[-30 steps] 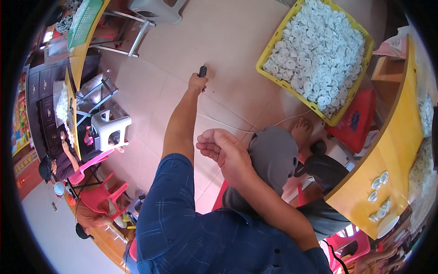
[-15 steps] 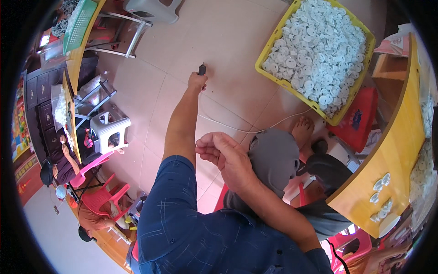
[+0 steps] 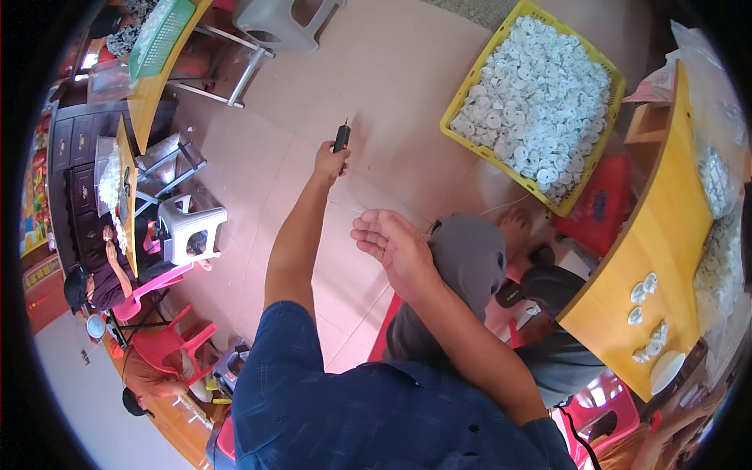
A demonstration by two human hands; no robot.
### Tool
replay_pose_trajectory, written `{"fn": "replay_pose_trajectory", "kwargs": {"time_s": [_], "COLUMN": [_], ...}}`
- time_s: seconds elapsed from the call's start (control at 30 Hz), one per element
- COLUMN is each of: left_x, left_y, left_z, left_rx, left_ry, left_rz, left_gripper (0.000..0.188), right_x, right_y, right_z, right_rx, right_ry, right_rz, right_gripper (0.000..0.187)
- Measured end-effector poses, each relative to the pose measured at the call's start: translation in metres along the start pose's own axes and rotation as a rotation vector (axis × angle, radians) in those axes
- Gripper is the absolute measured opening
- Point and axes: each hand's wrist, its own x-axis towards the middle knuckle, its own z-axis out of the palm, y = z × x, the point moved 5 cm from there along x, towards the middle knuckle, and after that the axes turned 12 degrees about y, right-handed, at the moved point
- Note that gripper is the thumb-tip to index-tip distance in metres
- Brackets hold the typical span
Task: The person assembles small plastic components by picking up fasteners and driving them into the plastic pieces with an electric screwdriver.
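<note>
My left arm reaches far forward over the floor. Its hand point(image 3: 332, 161) is closed around a black electric screwdriver point(image 3: 341, 138), whose thin metal bit points away from me. A thin pale cord trails from near that hand toward the right. Closer to my body, above my grey-trousered knee point(image 3: 470, 254), my right hand point(image 3: 395, 247) hovers with its fingers loosely bent and a little apart. I see nothing in it, though the inner side of the fingers is partly hidden.
A yellow crate point(image 3: 453, 133) heaped with white round plastic parts sits on the floor ahead right. At right, a wooden table point(image 3: 627, 313) bears small white pieces. Stools, including a white one point(image 3: 188, 227), and seated people are at left. A red bag point(image 3: 599, 207) lies by the crate.
My left hand has come slightly back and left, and more of the screwdriver shows. My right hand has shifted a little right and forward, its fingers slightly looser. The whole view has turned slightly.
</note>
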Motion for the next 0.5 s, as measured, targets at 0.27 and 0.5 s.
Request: {"fn": "replay_pose_trajectory", "kwargs": {"time_s": [0.27, 0.5], "left_x": [-0.14, -0.304], "left_y": [0.061, 0.126], "left_z": [-0.086, -0.169], "left_rx": [-0.121, -0.13], "left_ry": [-0.145, -0.305], "left_rz": [0.192, 0.394], "left_gripper": [0.061, 0.066], "right_x": [0.002, -0.02], "right_y": [0.004, -0.008], "right_z": [-0.005, -0.004], "right_rx": [-0.025, 0.053], "right_ry": [0.025, -0.053], "right_rz": [-0.003, -0.048], "right_gripper": [0.044, 0.068]}}
